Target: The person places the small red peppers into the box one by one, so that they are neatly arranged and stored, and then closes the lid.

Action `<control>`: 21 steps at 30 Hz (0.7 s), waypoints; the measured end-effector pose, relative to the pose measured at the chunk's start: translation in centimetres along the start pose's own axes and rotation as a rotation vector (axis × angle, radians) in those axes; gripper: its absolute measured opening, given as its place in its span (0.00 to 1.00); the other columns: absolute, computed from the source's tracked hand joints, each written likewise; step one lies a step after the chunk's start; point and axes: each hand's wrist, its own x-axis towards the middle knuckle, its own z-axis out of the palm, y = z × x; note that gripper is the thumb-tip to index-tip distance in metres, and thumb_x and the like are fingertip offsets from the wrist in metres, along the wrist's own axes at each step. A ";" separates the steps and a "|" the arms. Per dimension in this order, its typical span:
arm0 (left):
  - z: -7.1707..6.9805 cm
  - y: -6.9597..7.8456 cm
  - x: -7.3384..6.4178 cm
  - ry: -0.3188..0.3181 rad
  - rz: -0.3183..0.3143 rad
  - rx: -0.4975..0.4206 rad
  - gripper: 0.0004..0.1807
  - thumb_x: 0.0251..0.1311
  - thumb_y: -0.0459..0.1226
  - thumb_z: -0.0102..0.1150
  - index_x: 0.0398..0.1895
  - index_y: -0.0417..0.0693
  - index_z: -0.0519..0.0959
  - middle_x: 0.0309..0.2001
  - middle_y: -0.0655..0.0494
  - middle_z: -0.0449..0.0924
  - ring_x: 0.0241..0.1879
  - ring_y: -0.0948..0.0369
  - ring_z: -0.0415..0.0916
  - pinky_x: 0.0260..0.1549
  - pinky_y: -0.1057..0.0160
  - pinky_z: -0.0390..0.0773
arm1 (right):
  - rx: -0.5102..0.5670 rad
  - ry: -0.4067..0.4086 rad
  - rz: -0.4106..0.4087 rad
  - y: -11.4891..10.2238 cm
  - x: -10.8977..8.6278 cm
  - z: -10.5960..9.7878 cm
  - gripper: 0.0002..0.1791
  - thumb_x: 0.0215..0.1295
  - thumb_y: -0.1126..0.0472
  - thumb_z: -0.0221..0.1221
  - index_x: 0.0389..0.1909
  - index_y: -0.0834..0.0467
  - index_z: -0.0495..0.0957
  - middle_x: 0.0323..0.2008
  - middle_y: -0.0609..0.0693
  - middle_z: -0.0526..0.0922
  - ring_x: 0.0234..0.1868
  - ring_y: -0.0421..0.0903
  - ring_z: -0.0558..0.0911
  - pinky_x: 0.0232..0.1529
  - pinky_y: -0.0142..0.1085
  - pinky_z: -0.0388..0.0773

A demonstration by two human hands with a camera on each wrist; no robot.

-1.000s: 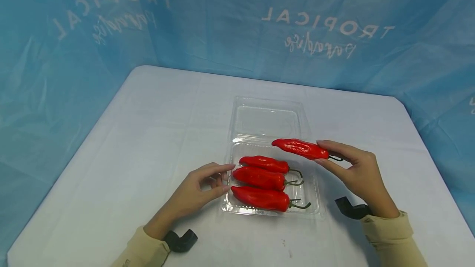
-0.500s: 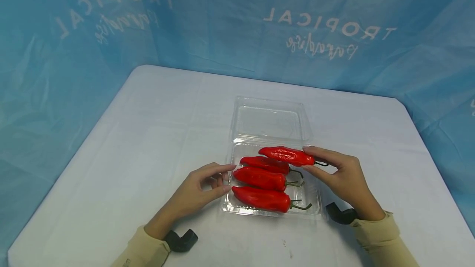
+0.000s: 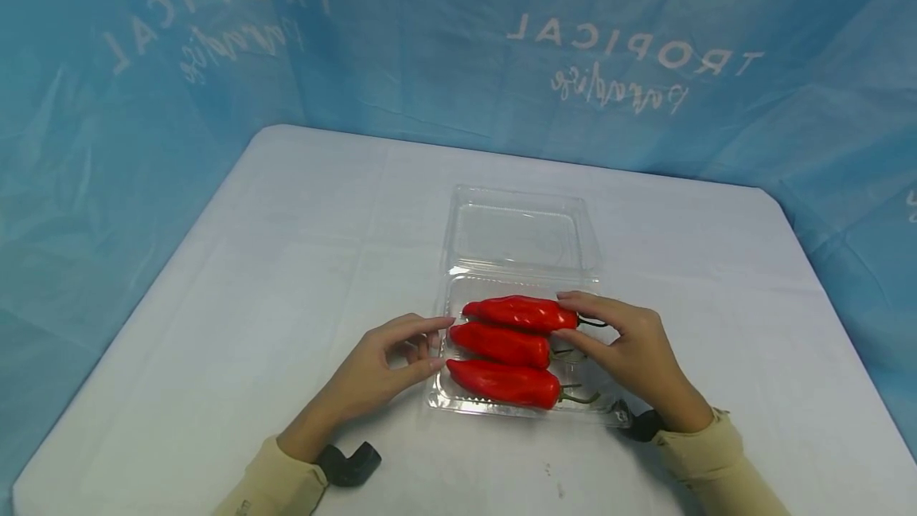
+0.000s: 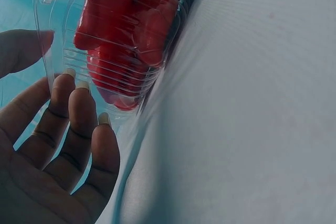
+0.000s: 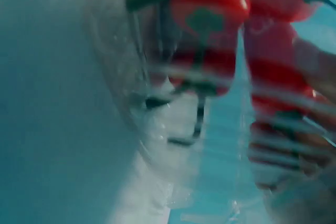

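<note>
In the head view, a clear hinged plastic container lies with its lid folded back. Long red peppers with green stems rest inside: a front pepper and a middle pepper. My right hand pinches another red pepper near its stem end, thumb and fingers on either side. This pepper lies over the back one, hiding it. At the container's left edge, my left hand holds the rim between thumb and fingers. The left wrist view shows these fingers at the plastic rim; the right wrist view is blurred.
The opened lid lies flat behind the container on the white-covered table. Blue printed sheeting hangs behind and beside the table. Black wrist mounts sit under both wrists.
My right hand has moved left and toward me, bringing its pepper from the container's back right onto the back of the pepper row. The left hand stays at the rim.
</note>
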 end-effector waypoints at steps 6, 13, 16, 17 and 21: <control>-0.2 0.1 -0.1 0.012 -0.030 0.019 0.27 0.63 0.37 0.69 0.66 0.57 0.79 0.39 0.61 0.79 0.40 0.58 0.77 0.43 0.63 0.82 | -0.002 -0.035 -0.038 -0.6 0.7 1.1 0.32 0.50 0.63 0.79 0.59 0.56 0.83 0.55 0.49 0.86 0.55 0.48 0.85 0.53 0.35 0.80; -0.4 0.2 -0.3 0.019 -0.016 0.016 0.26 0.64 0.37 0.69 0.66 0.54 0.79 0.39 0.61 0.79 0.40 0.58 0.77 0.43 0.63 0.82 | 0.000 -0.059 -0.057 -0.9 1.2 1.5 0.32 0.52 0.64 0.77 0.60 0.55 0.82 0.58 0.48 0.84 0.57 0.48 0.85 0.50 0.44 0.82; -0.3 0.2 -0.3 0.017 -0.016 0.016 0.26 0.64 0.37 0.68 0.66 0.53 0.79 0.39 0.61 0.78 0.40 0.58 0.77 0.43 0.63 0.82 | 0.001 -0.046 -0.063 -0.9 1.1 1.2 0.33 0.51 0.64 0.78 0.62 0.54 0.82 0.58 0.48 0.84 0.57 0.48 0.84 0.52 0.40 0.81; -0.3 0.2 -0.3 0.018 -0.016 0.018 0.26 0.64 0.37 0.68 0.66 0.53 0.79 0.38 0.61 0.78 0.40 0.58 0.77 0.43 0.63 0.82 | 0.000 -0.036 -0.062 -0.9 1.1 1.0 0.34 0.51 0.64 0.78 0.62 0.54 0.82 0.58 0.48 0.84 0.57 0.48 0.84 0.53 0.37 0.80; -0.1 0.2 -0.2 0.020 -0.017 0.018 0.26 0.63 0.37 0.69 0.66 0.53 0.79 0.38 0.61 0.78 0.40 0.58 0.77 0.43 0.63 0.82 | -0.004 0.063 -0.037 -0.4 0.9 -0.1 0.32 0.52 0.66 0.77 0.61 0.55 0.83 0.56 0.48 0.85 0.57 0.48 0.84 0.59 0.30 0.74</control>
